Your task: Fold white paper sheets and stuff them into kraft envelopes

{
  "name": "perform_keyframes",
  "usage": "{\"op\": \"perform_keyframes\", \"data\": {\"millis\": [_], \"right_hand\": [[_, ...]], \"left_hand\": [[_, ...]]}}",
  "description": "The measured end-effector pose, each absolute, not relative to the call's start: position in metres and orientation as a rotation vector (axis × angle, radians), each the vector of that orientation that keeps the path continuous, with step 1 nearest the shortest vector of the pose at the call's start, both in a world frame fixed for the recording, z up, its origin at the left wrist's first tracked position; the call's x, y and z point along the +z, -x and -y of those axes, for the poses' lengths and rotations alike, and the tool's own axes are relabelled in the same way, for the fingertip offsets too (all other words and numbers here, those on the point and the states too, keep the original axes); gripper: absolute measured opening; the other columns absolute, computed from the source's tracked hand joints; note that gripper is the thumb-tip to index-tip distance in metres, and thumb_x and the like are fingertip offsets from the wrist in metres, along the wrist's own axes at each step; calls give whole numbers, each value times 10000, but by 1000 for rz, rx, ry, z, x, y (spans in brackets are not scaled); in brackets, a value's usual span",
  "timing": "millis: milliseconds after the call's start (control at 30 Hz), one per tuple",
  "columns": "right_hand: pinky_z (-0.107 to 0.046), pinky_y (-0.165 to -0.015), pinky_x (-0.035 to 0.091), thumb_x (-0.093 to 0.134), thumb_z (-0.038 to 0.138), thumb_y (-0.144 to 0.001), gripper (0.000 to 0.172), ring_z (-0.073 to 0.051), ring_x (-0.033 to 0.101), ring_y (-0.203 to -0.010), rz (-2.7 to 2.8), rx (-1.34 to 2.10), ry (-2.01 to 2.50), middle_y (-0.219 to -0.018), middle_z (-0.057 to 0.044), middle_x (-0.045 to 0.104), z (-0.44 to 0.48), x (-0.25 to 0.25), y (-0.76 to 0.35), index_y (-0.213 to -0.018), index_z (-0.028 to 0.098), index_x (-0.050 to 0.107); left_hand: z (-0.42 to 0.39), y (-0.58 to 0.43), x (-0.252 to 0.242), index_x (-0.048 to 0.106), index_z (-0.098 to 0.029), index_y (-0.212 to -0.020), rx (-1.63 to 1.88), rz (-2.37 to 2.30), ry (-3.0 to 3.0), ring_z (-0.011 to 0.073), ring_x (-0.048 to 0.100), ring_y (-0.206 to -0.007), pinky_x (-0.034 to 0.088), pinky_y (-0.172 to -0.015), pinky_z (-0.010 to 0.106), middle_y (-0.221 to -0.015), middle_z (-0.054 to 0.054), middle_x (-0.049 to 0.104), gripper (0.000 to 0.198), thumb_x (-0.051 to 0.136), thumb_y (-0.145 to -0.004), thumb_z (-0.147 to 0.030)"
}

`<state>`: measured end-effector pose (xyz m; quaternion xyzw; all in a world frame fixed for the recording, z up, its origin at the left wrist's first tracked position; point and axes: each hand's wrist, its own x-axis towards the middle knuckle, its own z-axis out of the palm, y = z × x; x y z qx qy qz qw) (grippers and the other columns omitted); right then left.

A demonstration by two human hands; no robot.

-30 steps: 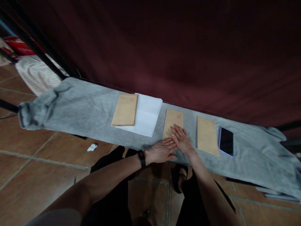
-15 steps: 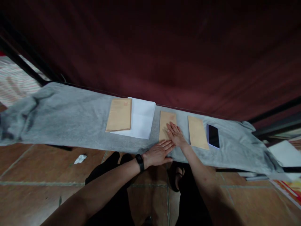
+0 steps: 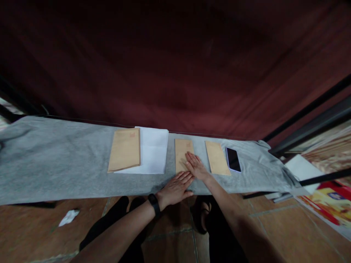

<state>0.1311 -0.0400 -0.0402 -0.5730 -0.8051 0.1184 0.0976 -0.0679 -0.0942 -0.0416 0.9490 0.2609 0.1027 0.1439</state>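
Middle flat tan paper envelope [image 3: 181,151] lies on the grey cloth-covered surface [image 3: 68,157], long axis running near to far. Right hand [image 3: 196,166] is the nearer: palm down over its lower right part, fingers straight, close together; envelope extends beyond the fingertips, up and to the left. Left hand [image 3: 175,189] flat at the envelope's near end, fingers slightly spread, thumb apart, fingertips meeting the right hand. Neither pinches.

Counts: one middle envelope; one tan paper envelope at right [image 3: 218,157]; one tan envelope stack at left [image 3: 125,150], number unclear, overlapping one white paper pile [image 3: 154,151], sheets uncountable; one dark-screened, purple-edged phone [image 3: 233,159].
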Motion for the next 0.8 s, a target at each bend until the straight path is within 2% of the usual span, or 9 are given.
{"op": "perform_keyframes", "data": {"millis": [200, 433, 600, 700, 800], "right_hand": [[-415, -1265, 123, 154, 554, -1048, 629, -162, 147, -1535, 2425, 655, 1586, -1658, -49, 196, 84, -33, -145, -1585, 231, 209], [-431, -1260, 172, 190, 554, -1049, 565, -175, 240, -1514, 2375, 841, 1497, -1628, 0, 294, 87, -17, -148, -1523, 310, 376], [-435, -1264, 139, 218, 531, -1056, 531, -183, 176, -1531, 2503, 703, 1478, -1652, 22, 213, 42, -19, -118, -1530, 333, 353], [-452, -1261, 121, 196, 479, -1068, 536, -191, 158, -1535, 2530, 529, 1529, -1655, -11, 208, 11, -29, -98, -1553, 284, 316], [-455, -1259, 123, 200, 423, -1072, 535, -210, 173, -1533, 2499, 368, 1619, -1649, -58, 234, -13, -35, -88, -1546, 221, 346]], "left_hand": [[96, 68, -42, 395, -171, -1492, 329, -781, -2767, 240, 333, -1477, 215, -1210, 404, -1559, 133, 427, 591, 368, -1019, -525], [98, 72, -41, 333, -215, -1530, 348, -764, -2747, 239, 285, -1499, 190, -1217, 425, -1605, 111, 351, 613, 364, -1015, -546], [97, 71, -36, 347, -196, -1525, 283, -768, -2717, 237, 275, -1502, 187, -1217, 409, -1601, 112, 360, 622, 367, -1013, -548], [97, 71, -31, 338, -197, -1531, 266, -772, -2701, 230, 274, -1502, 193, -1215, 396, -1605, 104, 355, 619, 395, -1011, -529], [97, 72, -29, 330, -210, -1535, 288, -759, -2699, 226, 263, -1506, 195, -1216, 401, -1613, 97, 339, 616, 421, -1008, -515]]}}
